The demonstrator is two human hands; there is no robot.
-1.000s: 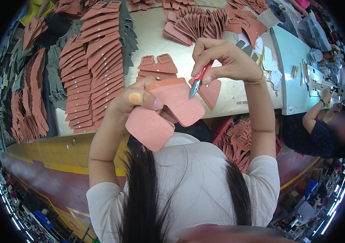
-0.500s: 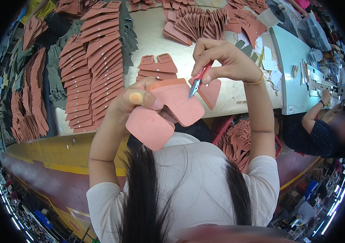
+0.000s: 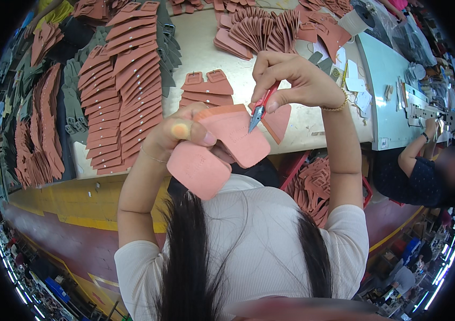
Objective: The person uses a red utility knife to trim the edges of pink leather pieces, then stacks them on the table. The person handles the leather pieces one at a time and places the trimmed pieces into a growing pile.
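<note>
My left hand (image 3: 180,130) grips a salmon-pink shoe upper piece (image 3: 201,172) between thumb and fingers, above my lap at the table's edge. The piece has two rounded flaps, a faint stamped mark on each, and an orange-brown band along its top. My right hand (image 3: 298,80) is closed around small red-handled thread snips (image 3: 258,112). Their metal tips point down at the right flap, at or very close to its surface. Whether the blades are parted is too small to tell. Beyond the snips shows another terracotta part (image 3: 278,122); I cannot tell if it joins the held piece.
Buckled terracotta pieces (image 3: 206,90) lie just ahead on the table. Tall overlapping rows of them (image 3: 136,80) fill the left, beside dark green ones (image 3: 72,91). A red crate (image 3: 298,170) of pieces stands by my right side. A co-worker (image 3: 412,174) sits at the right.
The snips' tips have shifted very slightly on the right flap. Both hands keep their hold and almost the same place.
</note>
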